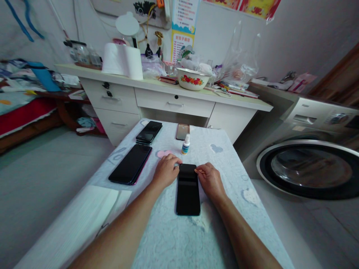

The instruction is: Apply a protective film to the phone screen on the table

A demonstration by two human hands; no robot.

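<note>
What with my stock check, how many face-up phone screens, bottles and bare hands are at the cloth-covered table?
Face-up phone screens: 3
White-topped bottle: 1
Bare hands: 2
Total: 6

From my end, the phone [188,196] shows smooth, glossy glass. I make out matt, slightly rumpled cloth [168,239], a smooth plastic bottle [185,145], a shiny enamel-like bowl [193,79], a thin, clear plastic bag [242,59], a matt paper roll [120,61] and a satin, metallic-looking washer [311,112].
</note>
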